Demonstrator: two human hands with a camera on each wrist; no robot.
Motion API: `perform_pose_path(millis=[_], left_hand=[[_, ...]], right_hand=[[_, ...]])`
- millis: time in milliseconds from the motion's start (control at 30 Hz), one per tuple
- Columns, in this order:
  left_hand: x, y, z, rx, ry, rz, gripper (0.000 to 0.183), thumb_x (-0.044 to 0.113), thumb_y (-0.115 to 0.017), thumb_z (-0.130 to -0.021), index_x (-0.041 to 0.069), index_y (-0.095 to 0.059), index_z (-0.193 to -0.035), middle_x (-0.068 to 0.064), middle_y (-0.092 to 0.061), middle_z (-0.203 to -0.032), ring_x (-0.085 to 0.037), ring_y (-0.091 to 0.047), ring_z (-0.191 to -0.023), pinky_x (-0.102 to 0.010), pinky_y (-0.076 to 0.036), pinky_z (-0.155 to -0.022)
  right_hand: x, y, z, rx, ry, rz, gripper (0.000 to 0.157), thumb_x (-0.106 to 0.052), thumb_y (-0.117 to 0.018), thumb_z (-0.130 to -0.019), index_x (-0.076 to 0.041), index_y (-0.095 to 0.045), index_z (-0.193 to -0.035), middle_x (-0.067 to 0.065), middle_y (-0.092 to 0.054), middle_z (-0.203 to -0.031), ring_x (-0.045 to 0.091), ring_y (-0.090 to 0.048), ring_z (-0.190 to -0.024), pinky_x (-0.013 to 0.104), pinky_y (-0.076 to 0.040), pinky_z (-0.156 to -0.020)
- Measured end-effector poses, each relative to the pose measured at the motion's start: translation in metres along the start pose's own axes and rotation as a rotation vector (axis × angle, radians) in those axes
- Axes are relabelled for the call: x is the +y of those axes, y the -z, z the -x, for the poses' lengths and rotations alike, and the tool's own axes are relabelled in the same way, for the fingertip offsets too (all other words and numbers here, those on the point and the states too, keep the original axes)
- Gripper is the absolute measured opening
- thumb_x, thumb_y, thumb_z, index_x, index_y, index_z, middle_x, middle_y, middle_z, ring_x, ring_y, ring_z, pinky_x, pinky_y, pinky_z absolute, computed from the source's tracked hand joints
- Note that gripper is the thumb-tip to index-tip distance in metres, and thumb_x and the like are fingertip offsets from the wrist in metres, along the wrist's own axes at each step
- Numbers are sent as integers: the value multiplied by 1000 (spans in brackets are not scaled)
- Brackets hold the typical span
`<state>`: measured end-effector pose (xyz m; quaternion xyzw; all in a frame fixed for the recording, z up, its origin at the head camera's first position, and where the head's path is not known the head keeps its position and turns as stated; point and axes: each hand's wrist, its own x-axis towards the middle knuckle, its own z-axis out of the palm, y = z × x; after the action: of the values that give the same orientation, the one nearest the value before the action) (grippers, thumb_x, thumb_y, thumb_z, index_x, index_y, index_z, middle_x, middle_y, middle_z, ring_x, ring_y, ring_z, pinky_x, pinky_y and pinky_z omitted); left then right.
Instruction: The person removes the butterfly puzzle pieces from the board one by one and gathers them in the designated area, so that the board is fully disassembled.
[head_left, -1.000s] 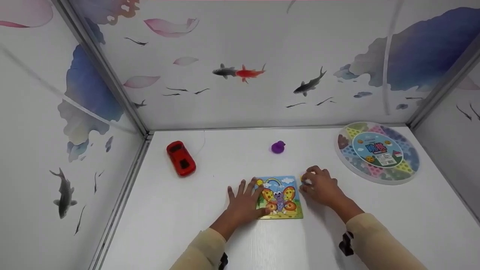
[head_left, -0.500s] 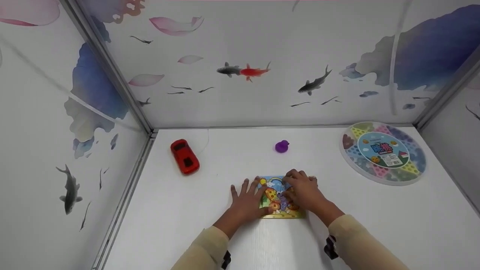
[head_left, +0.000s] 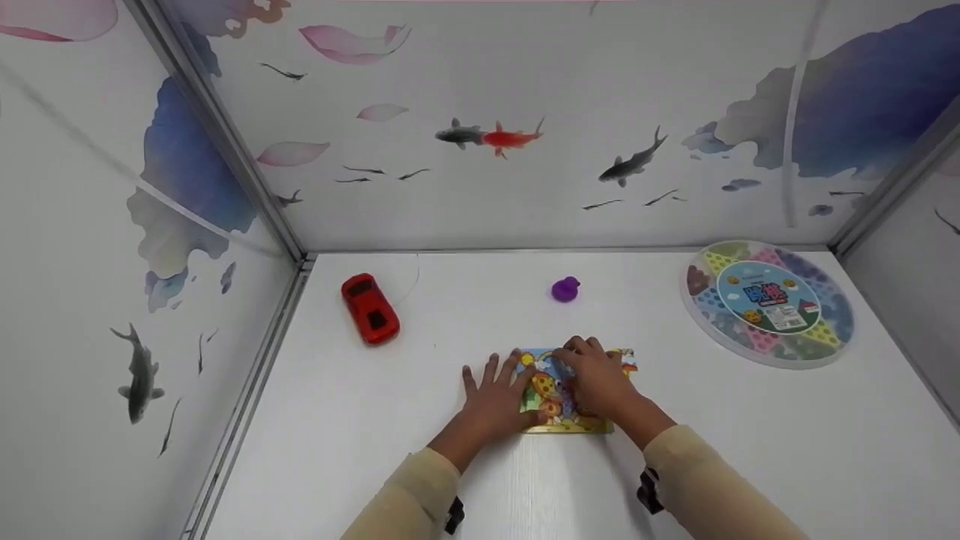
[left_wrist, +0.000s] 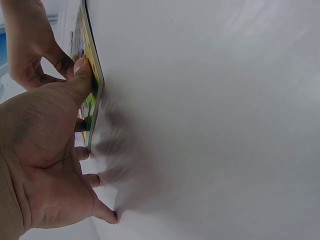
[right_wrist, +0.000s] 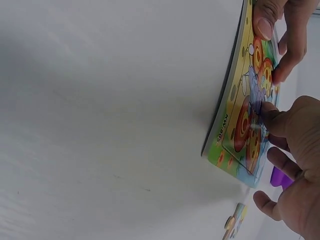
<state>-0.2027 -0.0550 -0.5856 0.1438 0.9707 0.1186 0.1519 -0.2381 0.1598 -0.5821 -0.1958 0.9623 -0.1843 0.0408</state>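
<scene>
A square jigsaw puzzle [head_left: 541, 429] with a butterfly picture lies flat on the white table. My left hand [head_left: 491, 405] spreads its fingers over the puzzle's left edge, with the thumb resting on its lower border. Over the puzzle's upper right part is my right hand [head_left: 600, 382], covering much of the butterfly. In the right wrist view, the bent thumb [right_wrist: 272, 119] and fingers of this hand meet the picture's surface; I cannot tell whether they pinch a piece. A loose colourful puzzle piece [head_left: 628, 358] shows just beyond the right hand, also visible as a small flat piece [right_wrist: 235, 222] off the corner.
Behind the puzzle sits a purple toy duck [head_left: 565, 289]. A red toy car [head_left: 370, 309] is on the left, and a round board-game box [head_left: 769, 304] lies at the back right. Printed panels [head_left: 480, 202] wall the table at the back and sides.
My right hand has moved left from beside the puzzle onto its picture, uncovering the loose piece at the right. The left hand stays on the puzzle's left side.
</scene>
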Motion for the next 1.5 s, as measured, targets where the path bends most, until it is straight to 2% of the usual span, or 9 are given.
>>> perform_pose_path(millis=[233, 433, 867, 1200, 1500], left_hand=[[-1, 1, 0, -6, 12, 23, 88, 73, -64, -101, 31, -36, -174, -2, -17, -188, -38, -17, -173, -79, -14, -133], [1, 1, -2, -12, 11, 18, 88, 73, -64, -101, 31, -37, -174, -2, -17, -187, -39, -17, -173, -79, -16, -132], [4, 1, -2, -15, 21, 26, 87, 72, -64, -101, 32, -38, -173, -3, -18, -187, -40, -18, -173, -79, -16, -133], [3, 3, 0, -4, 9, 20, 89, 71, -66, -101, 29, -37, -174, -3, -19, -187, -39, -19, -173, -80, -17, -132], [2, 1, 0, -15, 16, 18, 89, 72, -65, -101, 29, -37, -174, -2, -18, -187, -39, -18, -173, -79, -16, -132]], right_hand=[[-1, 1, -5, 9, -10, -19, 52, 0, -75, -98, -10, -66, -148, 13, -67, -145, 40, -60, -132, 83, -49, -107], [-2, 0, -9, -37, -40, -20, 61, 1, -75, -98, -13, -57, -155, 11, -63, -153, 43, -59, -135, 78, -50, -111], [-3, -2, -12, -42, -33, 44, 59, -3, -79, -97, -11, -62, -153, 11, -61, -148, 42, -58, -127, 75, -54, -107], [-3, -1, -12, -5, 2, 10, 51, -2, -86, -90, -10, -72, -139, 8, -59, -133, 39, -57, -116, 66, -59, -97], [-4, -2, -9, -19, -38, -8, 53, -3, -83, -94, -12, -68, -144, 14, -56, -140, 37, -55, -122, 63, -58, -109]])
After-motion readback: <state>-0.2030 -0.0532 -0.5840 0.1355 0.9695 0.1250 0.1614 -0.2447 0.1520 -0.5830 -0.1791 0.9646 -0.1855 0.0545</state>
